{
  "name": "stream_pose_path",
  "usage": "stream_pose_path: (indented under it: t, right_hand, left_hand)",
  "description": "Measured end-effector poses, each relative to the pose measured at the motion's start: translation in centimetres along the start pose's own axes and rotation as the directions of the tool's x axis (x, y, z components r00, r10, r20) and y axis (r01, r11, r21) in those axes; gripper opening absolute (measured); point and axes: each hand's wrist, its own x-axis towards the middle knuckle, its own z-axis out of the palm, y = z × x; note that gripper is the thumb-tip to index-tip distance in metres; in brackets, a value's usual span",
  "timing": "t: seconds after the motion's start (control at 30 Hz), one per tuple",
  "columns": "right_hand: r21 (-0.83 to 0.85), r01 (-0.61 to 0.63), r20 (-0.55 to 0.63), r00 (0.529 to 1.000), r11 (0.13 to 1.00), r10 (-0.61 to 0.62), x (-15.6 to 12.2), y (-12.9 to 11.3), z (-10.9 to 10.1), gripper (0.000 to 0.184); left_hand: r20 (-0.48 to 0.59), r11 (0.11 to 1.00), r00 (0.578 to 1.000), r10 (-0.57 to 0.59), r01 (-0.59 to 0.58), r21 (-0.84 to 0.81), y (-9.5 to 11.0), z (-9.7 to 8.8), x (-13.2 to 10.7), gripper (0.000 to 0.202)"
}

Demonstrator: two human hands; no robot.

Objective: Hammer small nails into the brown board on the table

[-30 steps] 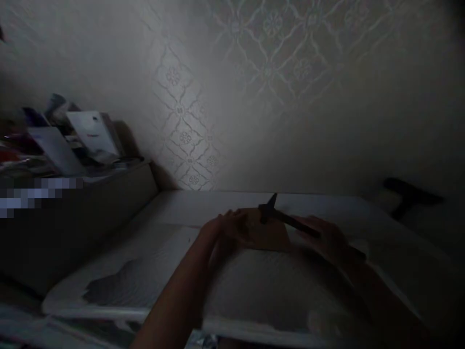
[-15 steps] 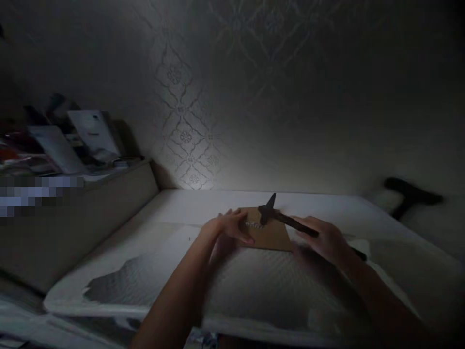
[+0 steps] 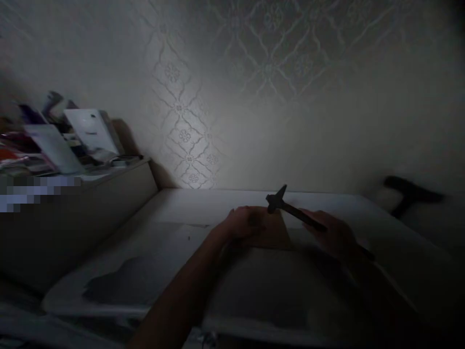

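Observation:
A hammer [image 3: 296, 212] is in my right hand [image 3: 332, 235], closed round its handle. Its dark head is raised just over the far right part of a flat brown board [image 3: 278, 235] on the white table. My left hand [image 3: 241, 223] rests on the left part of this board, palm down, its fingers curled in and pointing right. Shadow covers those fingertips, so what they pinch, if anything, cannot be made out. The row of small shiny bits on the board is hidden now.
The white table [image 3: 174, 206] has a worn grey patch [image 3: 116, 281] at front left and a tiny dark bit [image 3: 189, 238] on top. At left, a raised ledge [image 3: 141, 177] carries a white box [image 3: 90, 128] and clutter. A patterned wall [image 3: 232, 135] stands behind; a hammer-shaped shadow [image 3: 410, 194] falls at right.
The hammer and my right hand have moved slightly up and right. My left hand has turned and slid right, its spread fingers now curled over the shiny bits. The foreground has darkened.

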Motion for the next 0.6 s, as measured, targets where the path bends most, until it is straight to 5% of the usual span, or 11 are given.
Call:
stream_pose_path:
  t: [0.23,0.6]
  right_hand:
    - [0.023,0.008,-0.019,1.0,1.0,-0.007,0.2,0.0,-0.4,0.037]
    - [0.12,0.061,0.076,0.995,0.991,-0.071,0.1,-0.9,-0.5,0.036]
  left_hand:
    - [-0.108,0.995,0.992,-0.06,0.05,-0.084,1.1,1.3,0.7,0.022]
    - [-0.192,0.994,0.98,-0.045,0.025,-0.108,0.7,1.7,0.7,0.014]
